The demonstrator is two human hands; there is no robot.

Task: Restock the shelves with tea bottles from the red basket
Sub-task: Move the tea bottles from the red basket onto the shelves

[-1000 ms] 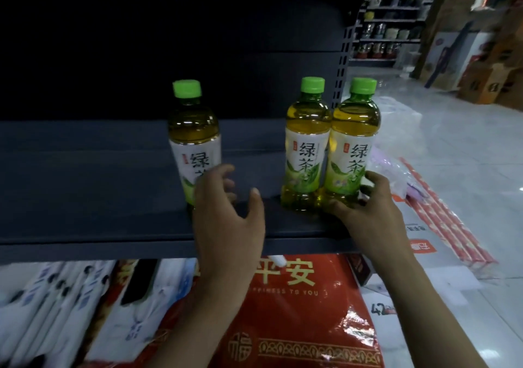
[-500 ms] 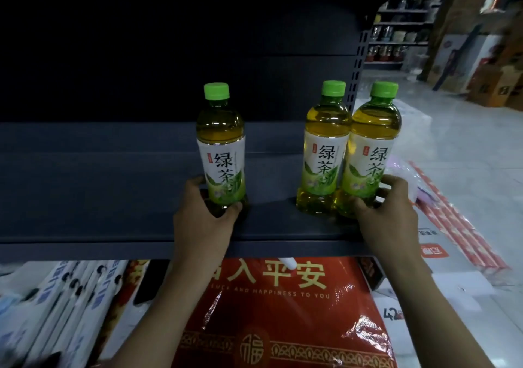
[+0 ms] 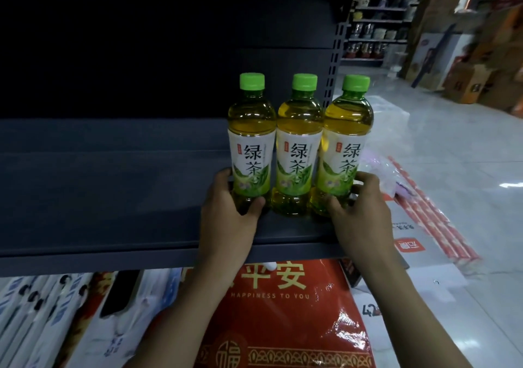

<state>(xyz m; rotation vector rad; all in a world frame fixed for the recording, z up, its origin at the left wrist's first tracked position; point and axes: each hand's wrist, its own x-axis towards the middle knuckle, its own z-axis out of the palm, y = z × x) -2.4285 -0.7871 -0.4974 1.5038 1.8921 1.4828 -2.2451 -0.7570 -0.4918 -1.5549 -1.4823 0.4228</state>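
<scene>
Three green-capped tea bottles stand upright, side by side and touching, near the right end of a dark grey shelf (image 3: pixel 113 197). My left hand (image 3: pixel 226 220) grips the base of the left bottle (image 3: pixel 251 141). The middle bottle (image 3: pixel 298 146) stands between the other two with no hand on it. My right hand (image 3: pixel 362 214) grips the base of the right bottle (image 3: pixel 346 141). The red basket is not in view.
The shelf stretches bare to the left. Below it lie a red plastic-wrapped packet (image 3: pixel 283 325) with gold lettering and white packets (image 3: pixel 56 325). On the right is a shiny tiled floor (image 3: pixel 452 141) with wrapped rolls (image 3: pixel 430 212), cardboard boxes (image 3: pixel 467 84) and distant shelving (image 3: pixel 379 22).
My left hand took hold of the left bottle and slid it right until it touches the middle one. My right hand stayed on the right bottle.
</scene>
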